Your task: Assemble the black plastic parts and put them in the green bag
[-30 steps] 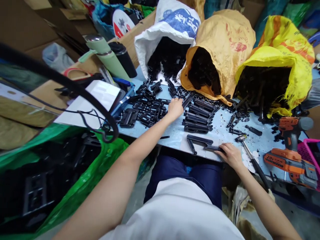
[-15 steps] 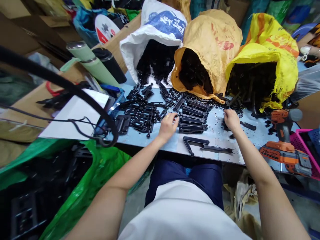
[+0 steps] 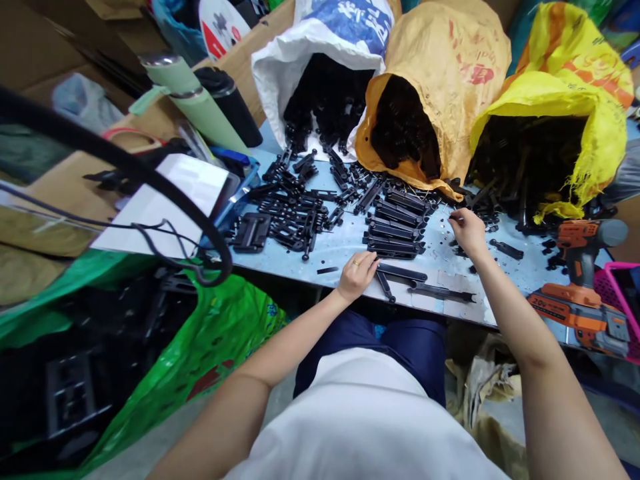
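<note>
My left hand (image 3: 356, 276), a ring on one finger, is closed at the joint end of a black V-shaped hinged arm (image 3: 403, 272) lying near the table's front edge. A long black bar (image 3: 445, 292) lies against that arm on the right. Just behind it is a row of black plastic arms (image 3: 395, 230). My right hand (image 3: 469, 233) is pinched over scattered small parts; whatever lies between its fingertips is too small to tell. Beside it on the right is a short black arm (image 3: 507, 249).
Black parts spill from a white sack (image 3: 270, 73), an orange sack (image 3: 450, 87) and a yellow sack (image 3: 605, 143). An orange cordless drill (image 3: 575, 293) stands at right. Small black links (image 3: 295, 220) are heaped at left. A black cable (image 3: 165, 193) crosses above a green bag (image 3: 235, 307).
My left hand has moved down and right, from the row of black arms to the hinged arm's joint. My right hand stays among the small parts. The view has shifted slightly.
</note>
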The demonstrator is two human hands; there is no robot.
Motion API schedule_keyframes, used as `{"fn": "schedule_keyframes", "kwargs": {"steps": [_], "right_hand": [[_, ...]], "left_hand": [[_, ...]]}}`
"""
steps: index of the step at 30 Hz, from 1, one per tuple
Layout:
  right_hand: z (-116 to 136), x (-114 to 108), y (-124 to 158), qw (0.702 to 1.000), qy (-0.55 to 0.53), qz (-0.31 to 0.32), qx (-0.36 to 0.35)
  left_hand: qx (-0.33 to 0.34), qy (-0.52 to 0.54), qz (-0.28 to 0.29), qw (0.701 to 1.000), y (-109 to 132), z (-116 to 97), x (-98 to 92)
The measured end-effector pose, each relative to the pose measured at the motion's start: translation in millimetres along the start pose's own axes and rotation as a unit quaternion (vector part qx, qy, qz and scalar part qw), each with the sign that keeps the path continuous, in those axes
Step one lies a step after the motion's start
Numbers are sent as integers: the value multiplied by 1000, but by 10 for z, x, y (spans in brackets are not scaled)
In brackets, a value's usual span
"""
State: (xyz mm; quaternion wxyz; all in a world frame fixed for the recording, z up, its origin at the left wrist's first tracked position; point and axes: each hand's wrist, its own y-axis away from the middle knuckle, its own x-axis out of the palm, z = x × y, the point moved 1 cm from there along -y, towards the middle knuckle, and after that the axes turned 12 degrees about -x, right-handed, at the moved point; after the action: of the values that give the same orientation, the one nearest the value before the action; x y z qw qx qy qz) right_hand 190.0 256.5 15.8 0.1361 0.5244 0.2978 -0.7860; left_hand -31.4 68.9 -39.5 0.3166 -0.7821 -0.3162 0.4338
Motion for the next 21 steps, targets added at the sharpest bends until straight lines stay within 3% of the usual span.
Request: {"fn": "schedule_keyframes", "kwargs": {"steps": [4,8,15,21], "right_hand": [[176,-217,352,992,-109,-23,-67],[461,-337,640,982,-157,2,-103],[729,-379,824,970,-187,43,-149],[748,-367,851,963,-180,108,-168]], "left_hand": [[67,-8,15,998,20,23,-15],[72,-14,39,997,44,36,-66],[126,25,64,990,-59,1,-96],[141,48,191,970,27,182,-45]]}}
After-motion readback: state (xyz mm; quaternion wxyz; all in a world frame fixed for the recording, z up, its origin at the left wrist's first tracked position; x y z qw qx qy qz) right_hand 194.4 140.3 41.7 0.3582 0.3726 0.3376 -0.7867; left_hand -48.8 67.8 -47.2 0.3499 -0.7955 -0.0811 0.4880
